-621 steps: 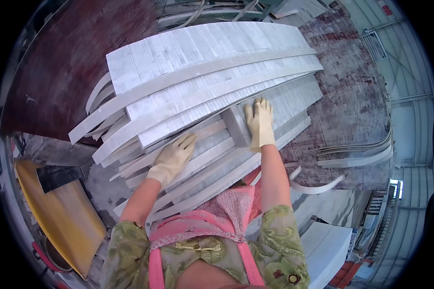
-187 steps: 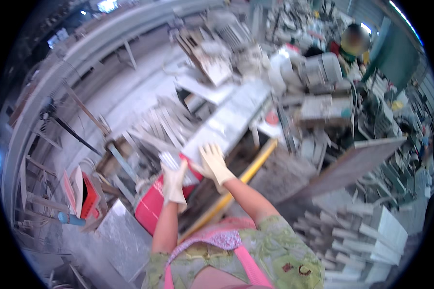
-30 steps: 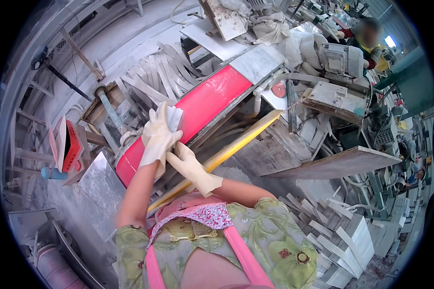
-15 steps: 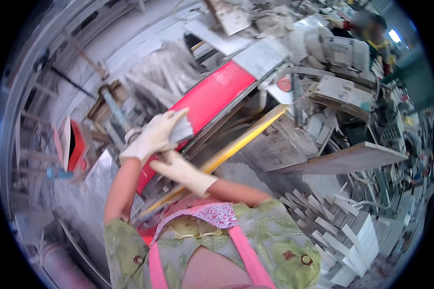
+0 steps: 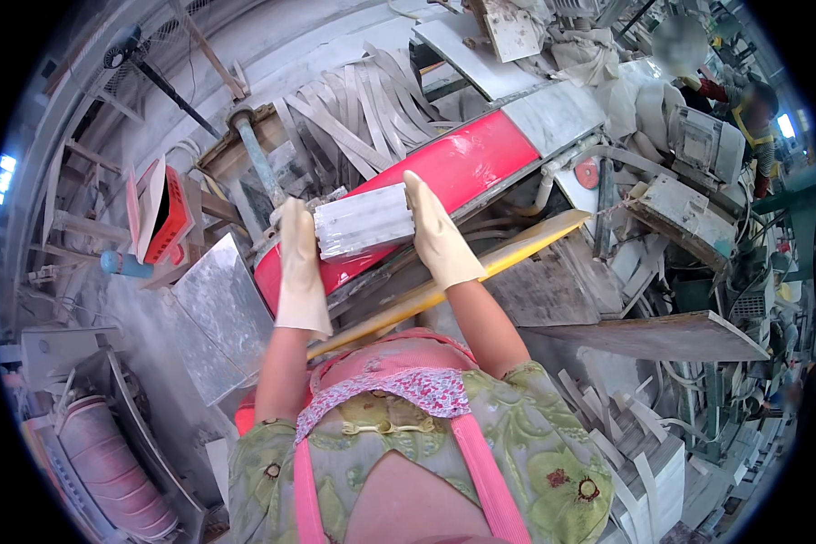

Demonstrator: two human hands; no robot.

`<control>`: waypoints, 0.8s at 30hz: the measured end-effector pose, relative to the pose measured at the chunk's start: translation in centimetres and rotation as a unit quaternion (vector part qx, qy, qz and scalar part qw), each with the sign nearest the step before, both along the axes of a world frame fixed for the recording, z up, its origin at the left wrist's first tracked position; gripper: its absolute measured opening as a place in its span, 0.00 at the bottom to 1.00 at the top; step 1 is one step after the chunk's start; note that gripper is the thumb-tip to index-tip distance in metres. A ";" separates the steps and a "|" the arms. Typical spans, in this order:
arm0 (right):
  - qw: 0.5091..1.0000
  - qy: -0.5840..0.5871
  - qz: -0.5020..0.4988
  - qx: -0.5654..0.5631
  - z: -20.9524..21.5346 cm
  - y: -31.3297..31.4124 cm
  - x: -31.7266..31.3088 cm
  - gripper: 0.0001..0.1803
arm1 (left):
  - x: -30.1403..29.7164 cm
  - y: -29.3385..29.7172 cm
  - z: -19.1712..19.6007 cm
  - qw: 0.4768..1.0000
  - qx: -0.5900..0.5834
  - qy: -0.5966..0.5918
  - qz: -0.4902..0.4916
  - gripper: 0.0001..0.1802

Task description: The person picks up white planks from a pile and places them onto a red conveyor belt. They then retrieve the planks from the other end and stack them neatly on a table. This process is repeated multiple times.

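A stack of pale grey-white slabs with a ridged near edge (image 5: 364, 222) lies over the long red surface (image 5: 467, 161) in front of me. My left hand (image 5: 299, 263), in a cream glove, presses along the stack's left end. Against its right end rests my right hand (image 5: 438, 236), gloved alike, with fingers straight and pointing away from me. The stack is held between the two palms. The undersides of the slabs are hidden, so I cannot tell whether they touch the red surface.
A yellow bar (image 5: 480, 272) runs between my body and the red surface. Long pale strips (image 5: 363, 118) are heaped behind it. A wooden board (image 5: 653, 335) juts out at right, above stacked white pieces (image 5: 644, 471). A person (image 5: 754, 118) is at the far right.
My hands were close together, the right one low beside the left wrist. They have parted, and the right hand has moved away from me to the stack's right end.
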State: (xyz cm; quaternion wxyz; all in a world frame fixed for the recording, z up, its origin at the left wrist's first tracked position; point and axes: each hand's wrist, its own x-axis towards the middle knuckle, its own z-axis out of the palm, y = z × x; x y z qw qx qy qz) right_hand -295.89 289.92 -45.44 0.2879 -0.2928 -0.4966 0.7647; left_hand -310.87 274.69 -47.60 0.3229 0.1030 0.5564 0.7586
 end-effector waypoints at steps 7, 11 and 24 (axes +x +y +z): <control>0.986 -0.093 0.055 0.127 0.7 0.0 -0.4 0.42 | 2.4 0.3 1.9 0.996 0.054 -0.037 -0.052 0.27; 0.985 -0.093 0.044 0.140 1.0 1.4 0.4 0.40 | 1.0 -0.1 -1.0 0.846 -0.118 0.511 -0.096 0.29; 0.962 -0.144 -0.032 0.229 0.9 2.2 1.5 0.31 | 0.9 6.4 9.1 0.691 -0.282 0.598 -0.293 0.71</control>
